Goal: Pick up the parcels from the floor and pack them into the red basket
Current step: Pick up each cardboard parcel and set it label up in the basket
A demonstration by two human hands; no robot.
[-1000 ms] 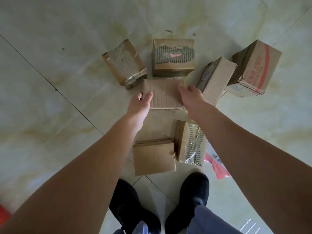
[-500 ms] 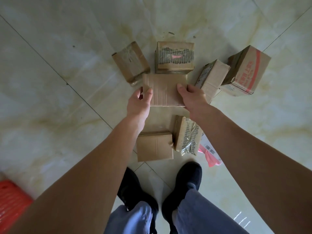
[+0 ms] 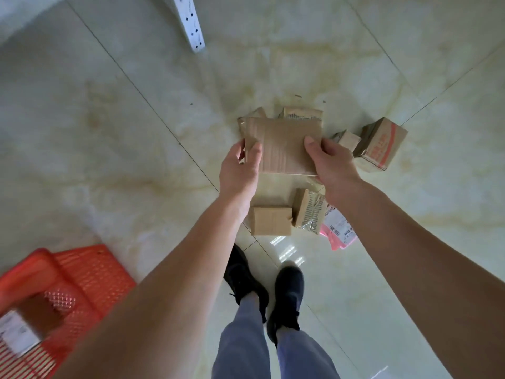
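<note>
Both the left hand (image 3: 238, 170) and right hand (image 3: 332, 162) grip one cardboard box (image 3: 284, 146) between them, lifted; several parcels remain on the floor (image 3: 136, 132) below, the red basket (image 3: 82, 272) at left holding some.

Glossy pale marble-look floor (image 3: 355, 64) of large tiles, cream veins and thin dark grout lines running diagonally. A white power strip (image 3: 190, 21) lies at the top. Bright light reflects off the tiles lower down.
</note>
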